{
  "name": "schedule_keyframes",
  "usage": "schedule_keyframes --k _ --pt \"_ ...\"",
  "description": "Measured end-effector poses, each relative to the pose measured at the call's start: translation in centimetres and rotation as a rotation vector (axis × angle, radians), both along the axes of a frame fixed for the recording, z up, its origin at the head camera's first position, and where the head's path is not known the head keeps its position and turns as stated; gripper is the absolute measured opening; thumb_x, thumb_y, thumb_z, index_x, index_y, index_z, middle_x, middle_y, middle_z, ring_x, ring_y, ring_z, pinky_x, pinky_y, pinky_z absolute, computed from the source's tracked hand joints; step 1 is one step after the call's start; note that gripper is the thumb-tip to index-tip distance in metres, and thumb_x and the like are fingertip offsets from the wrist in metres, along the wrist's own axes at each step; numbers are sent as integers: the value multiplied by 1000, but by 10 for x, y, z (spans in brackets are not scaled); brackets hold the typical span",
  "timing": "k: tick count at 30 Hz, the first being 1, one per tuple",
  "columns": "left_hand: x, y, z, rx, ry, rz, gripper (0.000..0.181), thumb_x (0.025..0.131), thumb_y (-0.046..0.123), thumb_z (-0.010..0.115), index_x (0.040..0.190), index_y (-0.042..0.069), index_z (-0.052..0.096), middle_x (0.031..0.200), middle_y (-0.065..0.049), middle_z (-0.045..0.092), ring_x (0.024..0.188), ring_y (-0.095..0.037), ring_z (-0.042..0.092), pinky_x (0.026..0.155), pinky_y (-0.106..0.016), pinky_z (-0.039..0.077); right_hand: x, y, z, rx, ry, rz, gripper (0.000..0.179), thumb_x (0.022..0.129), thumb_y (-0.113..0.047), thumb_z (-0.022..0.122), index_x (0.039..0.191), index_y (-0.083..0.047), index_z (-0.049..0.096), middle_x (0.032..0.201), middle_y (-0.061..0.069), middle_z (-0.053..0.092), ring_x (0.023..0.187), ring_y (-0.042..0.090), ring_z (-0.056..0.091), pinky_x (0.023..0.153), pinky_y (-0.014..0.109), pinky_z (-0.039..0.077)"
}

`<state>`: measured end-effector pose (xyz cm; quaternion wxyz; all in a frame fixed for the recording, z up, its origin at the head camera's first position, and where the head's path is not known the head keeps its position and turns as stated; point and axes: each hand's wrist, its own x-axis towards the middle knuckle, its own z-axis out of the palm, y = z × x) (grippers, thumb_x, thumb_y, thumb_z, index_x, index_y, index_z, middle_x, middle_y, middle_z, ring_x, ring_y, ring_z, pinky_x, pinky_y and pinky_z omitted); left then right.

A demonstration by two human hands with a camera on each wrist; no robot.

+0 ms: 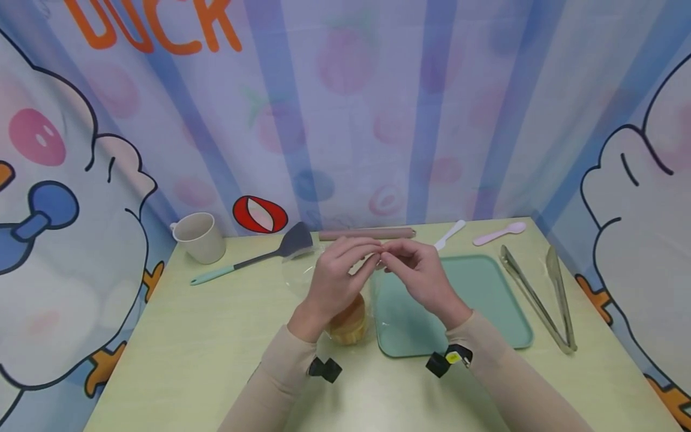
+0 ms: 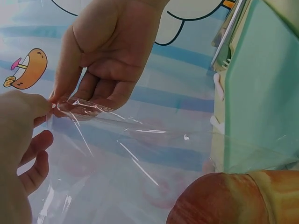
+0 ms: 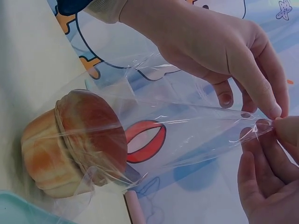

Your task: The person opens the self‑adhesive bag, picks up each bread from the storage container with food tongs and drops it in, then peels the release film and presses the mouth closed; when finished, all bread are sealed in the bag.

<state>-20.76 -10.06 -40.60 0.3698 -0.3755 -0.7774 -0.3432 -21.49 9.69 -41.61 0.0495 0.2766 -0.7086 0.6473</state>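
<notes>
A clear plastic bag [image 3: 187, 126] stands around a muffin-shaped bread bun [image 3: 88, 140], brown on top and paler at its ridged base. In the head view the bun [image 1: 349, 329] sits on the table, partly behind my left forearm and hand. My left hand [image 1: 341, 273] pinches the bag's gathered top between thumb and fingers. Beside it, fingertips meeting, my right hand [image 1: 423, 279] pinches the same end. The left wrist view shows the film [image 2: 135, 149] drawn up from the bun to both hands, with my right hand [image 2: 110, 56] beyond.
A green tray [image 1: 459, 312] lies right of the bun, with metal tongs [image 1: 540, 300] beyond. Along the back are a mug [image 1: 200, 237], a spatula [image 1: 254, 259], a rolling pin [image 1: 372, 234], a white plastic knife [image 1: 450, 234] and a pink spoon [image 1: 499, 233]. A printed curtain [image 1: 356, 120] hangs behind.
</notes>
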Motion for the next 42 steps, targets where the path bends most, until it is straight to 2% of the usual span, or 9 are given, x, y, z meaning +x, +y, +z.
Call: schedule_keyframes --k 3,11,17,20,24,28,34,37,42 --pt "-1 -1 0 -14 8 20 18 92 8 81 110 5 80 110 -8 78 104 -21 73 93 -32 59 0 0 1 -10 -1 -1 15 104 -5 65 113 1 74 104 18 77 90 20 75 83 31 63" --pt "-2 -1 3 -75 60 71 19 91 9 83 109 5 82 106 -7 79 100 -22 73 91 -31 60 -1 1 2 21 24 -18 15 104 -5 65 112 1 76 102 15 78 89 22 76 83 29 63" --pt "-1 2 10 -142 170 137 15 91 10 82 105 6 83 102 -6 80 94 -23 73 87 -31 62 1 -1 5 55 113 -63 14 102 -3 66 110 1 77 99 13 79 88 17 76 82 27 62" --pt "0 4 12 -142 191 169 10 91 10 80 100 6 83 98 -5 80 91 -23 73 85 -32 62 2 -4 6 100 166 -111 13 102 -4 67 110 0 77 98 10 79 88 14 76 83 25 62" --pt "-2 7 12 -119 187 203 7 92 9 74 93 7 81 93 -4 79 85 -22 72 80 -32 63 3 -7 7 148 198 -161 12 102 -7 68 108 -2 77 98 6 79 89 15 76 85 29 62" --pt "-3 9 11 -102 166 224 9 92 8 67 89 6 76 90 -4 76 78 -21 69 67 -31 60 3 -10 6 178 228 -187 11 103 -9 67 107 -3 76 95 4 78 88 16 76 85 36 64" --pt "-3 10 8 -137 105 277 7 92 10 63 90 7 69 88 -4 71 69 -18 65 46 -27 46 3 -13 6 204 264 -215 11 104 -9 66 104 -5 76 91 3 78 85 15 76 82 38 64" --pt "-4 11 7 -136 87 293 8 94 11 61 91 7 68 88 -5 70 66 -17 61 43 -27 42 2 -14 6 205 269 -226 11 104 -10 66 103 -5 76 90 3 77 83 14 76 80 37 64" --pt "-5 13 3 -74 85 294 8 93 10 61 90 6 67 88 -6 69 64 -16 60 47 -27 47 2 -17 5 189 271 -241 12 104 -10 65 101 -6 76 90 2 78 83 14 76 78 36 64"
